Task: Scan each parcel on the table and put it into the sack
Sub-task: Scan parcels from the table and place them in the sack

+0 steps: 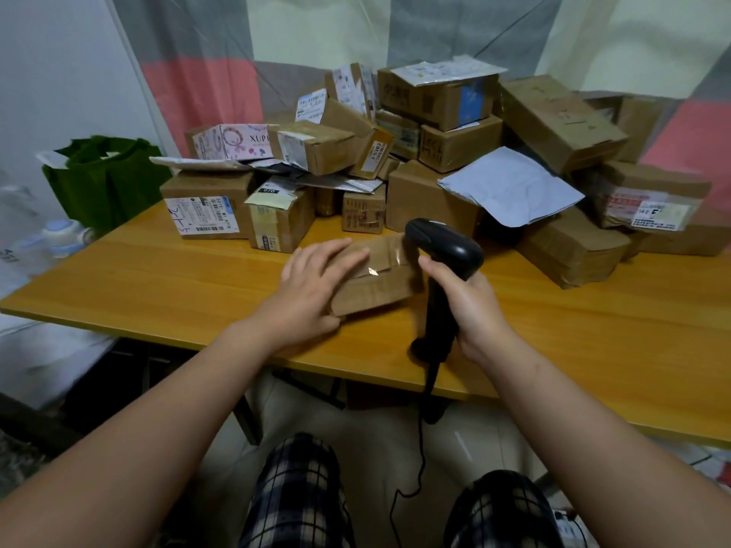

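A small brown cardboard parcel (379, 278) with clear tape lies on the wooden table (158, 282) near its front edge. My left hand (312, 286) rests on the parcel's left side, fingers spread over its top and thumb at the near corner. My right hand (470, 306) grips the handle of a black barcode scanner (443, 247), whose head hangs just right of and above the parcel. The scanner's cable drops off the table edge. A green sack (103, 179) stands open beyond the table's left end.
A large heap of cardboard parcels (435, 152) and a grey mailer bag (510, 187) covers the back of the table. A striped curtain hangs behind. White plastic bags and a bottle sit at the left. My knees are under the table's front edge.
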The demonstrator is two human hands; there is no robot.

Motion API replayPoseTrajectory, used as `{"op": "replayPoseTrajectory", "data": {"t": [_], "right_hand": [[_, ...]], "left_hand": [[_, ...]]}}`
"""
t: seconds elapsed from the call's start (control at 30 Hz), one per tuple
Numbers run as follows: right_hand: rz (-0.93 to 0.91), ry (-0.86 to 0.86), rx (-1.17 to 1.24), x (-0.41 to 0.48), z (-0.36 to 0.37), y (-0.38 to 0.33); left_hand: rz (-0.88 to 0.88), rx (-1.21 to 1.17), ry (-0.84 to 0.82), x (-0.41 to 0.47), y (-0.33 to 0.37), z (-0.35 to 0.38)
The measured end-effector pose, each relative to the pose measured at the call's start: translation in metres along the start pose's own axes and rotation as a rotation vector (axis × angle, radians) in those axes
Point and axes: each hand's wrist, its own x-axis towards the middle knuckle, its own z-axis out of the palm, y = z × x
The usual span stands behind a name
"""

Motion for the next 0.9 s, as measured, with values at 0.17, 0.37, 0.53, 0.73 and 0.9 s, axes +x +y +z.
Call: {"op": "replayPoseTrajectory", "data": {"t": [0.17, 0.37, 0.53, 0.73, 0.9], "right_hand": [[-0.008, -0.013, -0.022, 0.0, 0.001, 0.004], [0.058, -0.01, -0.041, -0.002, 0.003, 0.007], [0.092, -0.004, 0.11, -0.006, 0.0, 0.005], [0.115, -0.064, -0.02, -0.01, -0.001, 0.002], [-0.141, -0.025, -0.206, -0.008, 0.0, -0.006]], "left_hand": [[-0.202, -0.491, 0.131, -0.004, 0.015, 0.001], [-0.659, -0.813, 0.093, 0.012, 0.01, 0.009], [-0.61, -1.078, 0.045, 0.009, 0.01, 0.004], [-0.518, -1.01, 0.054, 0.013, 0.003, -0.012], [-0.432, -0.856, 0.103, 0.026, -0.001, -0.034]]}}
